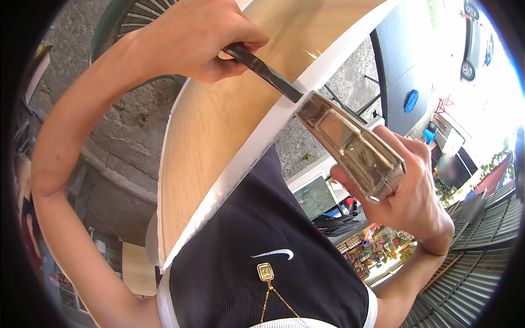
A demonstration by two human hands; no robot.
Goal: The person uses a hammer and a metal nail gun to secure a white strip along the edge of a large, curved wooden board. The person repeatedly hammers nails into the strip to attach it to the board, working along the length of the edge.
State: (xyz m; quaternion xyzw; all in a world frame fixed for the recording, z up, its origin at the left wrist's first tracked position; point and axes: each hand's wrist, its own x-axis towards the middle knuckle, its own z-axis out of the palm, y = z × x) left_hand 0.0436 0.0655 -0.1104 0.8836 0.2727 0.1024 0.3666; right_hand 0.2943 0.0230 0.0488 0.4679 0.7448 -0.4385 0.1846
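Observation:
A curved wooden panel (229,120) with a white edge strip (257,134) stands upright against my body. My left hand (219,41) reaches over its far side, fingers closed on a dark flat-bladed metal tool (272,79). The tool's tip lies at the white edge. My right hand (418,186) is wrapped round a silver metal staple gun (355,145), whose nose sits beside the white edge, close to the blade tip. I cannot tell whether the nose touches the edge. Pale splinters (311,53) stick up from the wood.
A dark table (404,65) holding a blue object (411,101) stands at the far right. Behind the panel is a round green metal frame (106,35). Colourful goods (377,246) and corrugated sheeting (481,257) lie to the right. A parked car (470,54) appears far off.

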